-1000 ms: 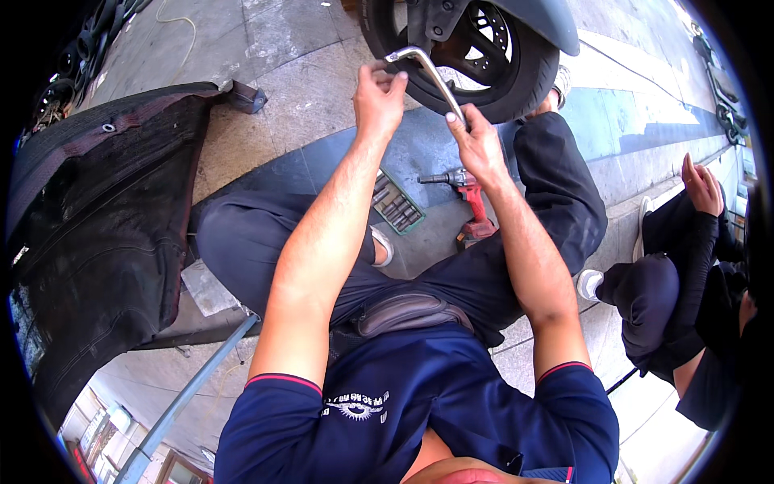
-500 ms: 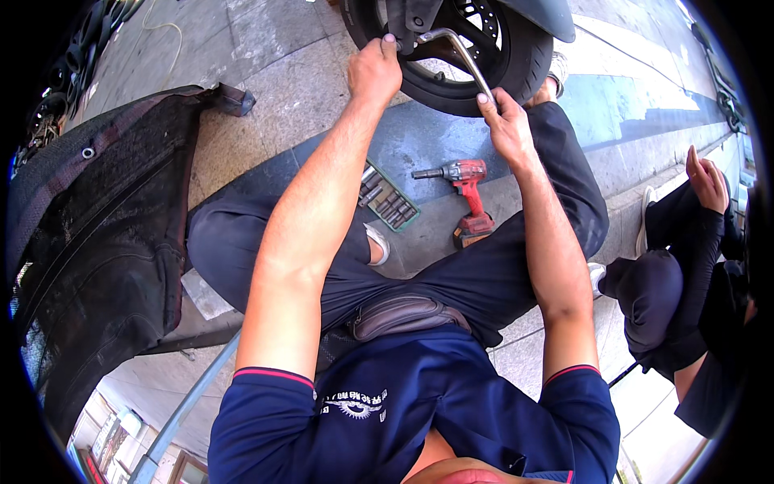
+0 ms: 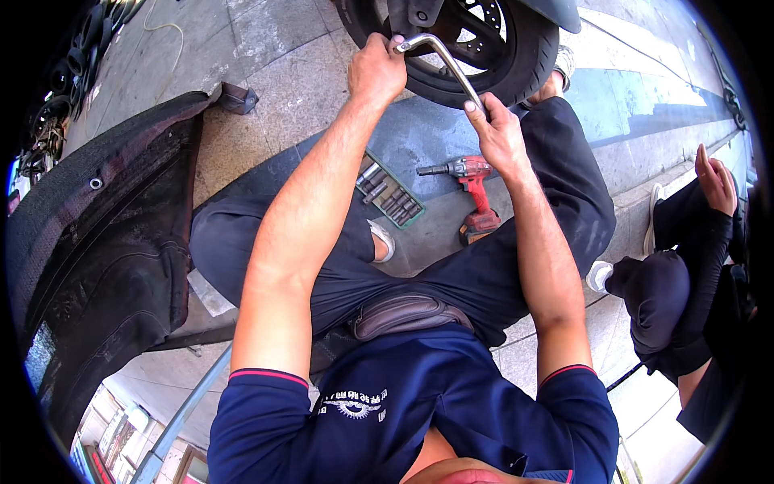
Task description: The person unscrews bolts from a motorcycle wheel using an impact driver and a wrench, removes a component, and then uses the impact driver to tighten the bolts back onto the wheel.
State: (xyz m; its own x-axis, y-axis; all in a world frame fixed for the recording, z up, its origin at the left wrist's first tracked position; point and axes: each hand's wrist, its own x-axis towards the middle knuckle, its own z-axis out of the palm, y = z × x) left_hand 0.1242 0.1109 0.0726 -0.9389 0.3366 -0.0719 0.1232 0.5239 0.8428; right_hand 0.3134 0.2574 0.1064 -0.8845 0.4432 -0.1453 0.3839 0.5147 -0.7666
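A bent, silvery L-shaped socket wrench (image 3: 448,58) spans both hands in front of a scooter wheel (image 3: 524,68) with a black tyre. My left hand (image 3: 377,71) is closed at the wrench's head end, beside the lower fork (image 3: 409,18); its fingertips are partly hidden. Gripping the handle's lower end is my right hand (image 3: 500,133), its thumb along the bar. Below the wheel, a red cordless impact wrench (image 3: 476,194) lies on the ground between my legs. An open green case of sockets (image 3: 391,194) sits to its left.
A large black vehicle cover (image 3: 105,242) hangs at the left. Another person (image 3: 669,282) crouches at the right, a hand (image 3: 716,184) raised. Several tyres (image 3: 81,60) are piled at the far left. A grey pole (image 3: 181,411) slants behind my left arm.
The wrench's head has come away from the fork area, leftward to my left hand. My right hand has moved slightly left with the handle. My view has shifted a little.
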